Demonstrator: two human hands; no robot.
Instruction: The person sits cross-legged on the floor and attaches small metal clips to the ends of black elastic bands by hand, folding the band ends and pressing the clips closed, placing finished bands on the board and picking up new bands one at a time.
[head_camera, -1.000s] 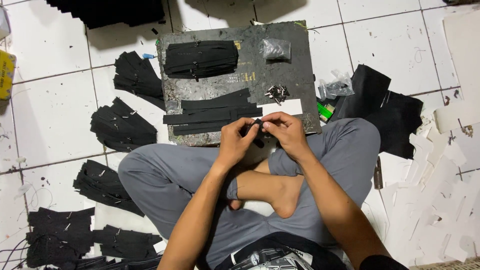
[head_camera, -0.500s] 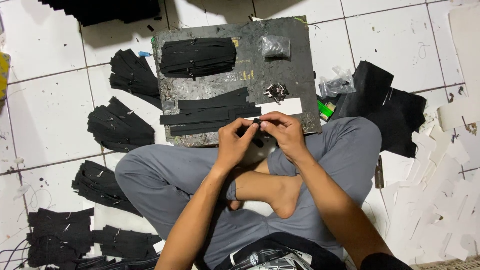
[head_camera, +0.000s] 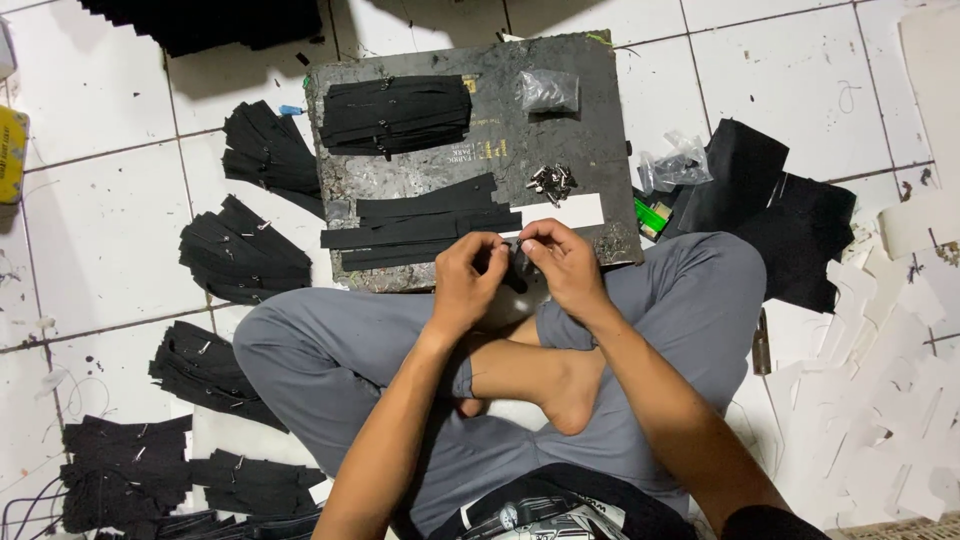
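Observation:
I sit cross-legged on a white tiled floor behind a dark work board (head_camera: 600, 140). My left hand (head_camera: 468, 280) and my right hand (head_camera: 560, 262) meet at the board's near edge, both pinching one small black strip (head_camera: 516, 266) between the fingertips. Just beyond my hands lie a few long black strips (head_camera: 425, 222) on the board. A small heap of metal clips (head_camera: 551, 181) and a white slip (head_camera: 570, 213) rest to the right of the strips. A finished bundle of black strips (head_camera: 395, 113) lies at the board's far side.
Several fanned bundles of black strips (head_camera: 243, 252) lie on the floor at left. Black sheet material (head_camera: 770, 210) and white paper offcuts (head_camera: 880, 400) lie at right. A clear plastic bag (head_camera: 547, 91) sits on the board; a green lighter (head_camera: 650, 214) lies beside it.
My hands stay together at the board's near edge, fingers shifting slightly on the black strip. The view has drifted a little; nothing else has moved.

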